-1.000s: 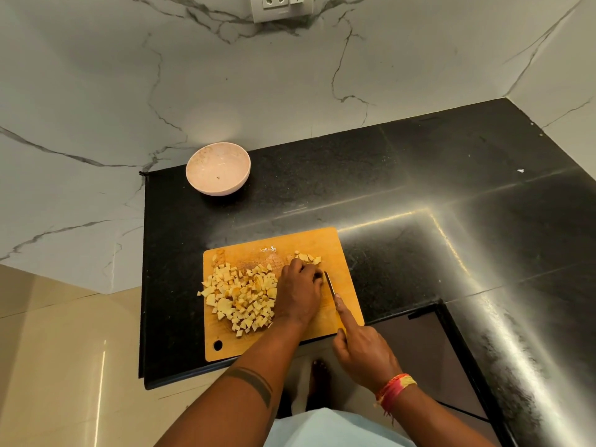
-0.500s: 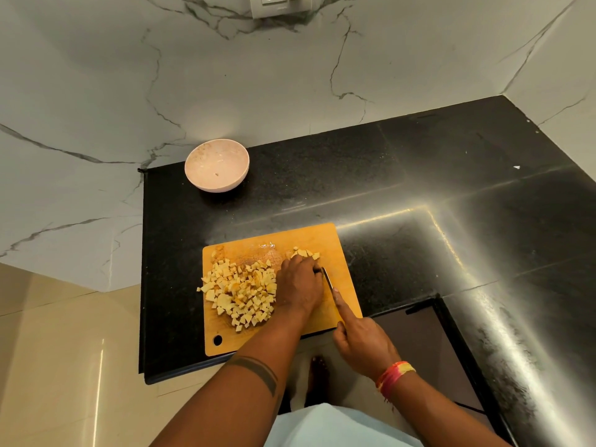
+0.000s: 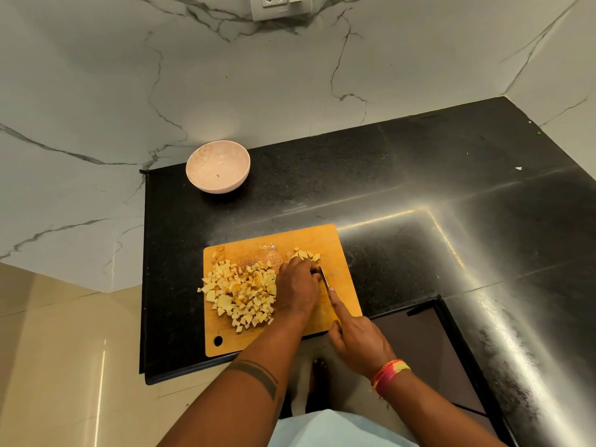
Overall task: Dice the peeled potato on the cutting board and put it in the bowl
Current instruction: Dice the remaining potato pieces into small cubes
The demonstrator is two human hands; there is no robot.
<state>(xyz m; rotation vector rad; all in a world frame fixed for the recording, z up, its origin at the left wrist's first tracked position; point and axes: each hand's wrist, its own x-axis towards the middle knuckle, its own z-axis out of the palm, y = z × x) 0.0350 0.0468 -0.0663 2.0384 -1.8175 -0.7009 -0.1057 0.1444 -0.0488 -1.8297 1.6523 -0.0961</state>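
A wooden cutting board (image 3: 342, 253) lies near the front edge of the black counter. A heap of diced potato (image 3: 242, 290) covers its left half, and a few cubes (image 3: 306, 254) lie at its far side. My left hand (image 3: 298, 290) rests fingers-curled on the board, covering whatever potato it holds. My right hand (image 3: 356, 341) grips a knife (image 3: 323, 277), index finger along the spine, blade down beside my left fingertips. The pink bowl (image 3: 218, 166) stands at the back left of the counter, holding only a tiny scrap.
The black stone counter (image 3: 419, 188) runs in an L to the right. A marble wall with a socket plate (image 3: 280, 6) rises behind. The counter's left edge drops to a beige floor (image 3: 64, 366). A dark recess (image 3: 425, 350) opens below the inner corner.
The knife and both hands stay at the same spot on the board, with only small shifts of the blade against the left fingertips. The view has shifted slightly.
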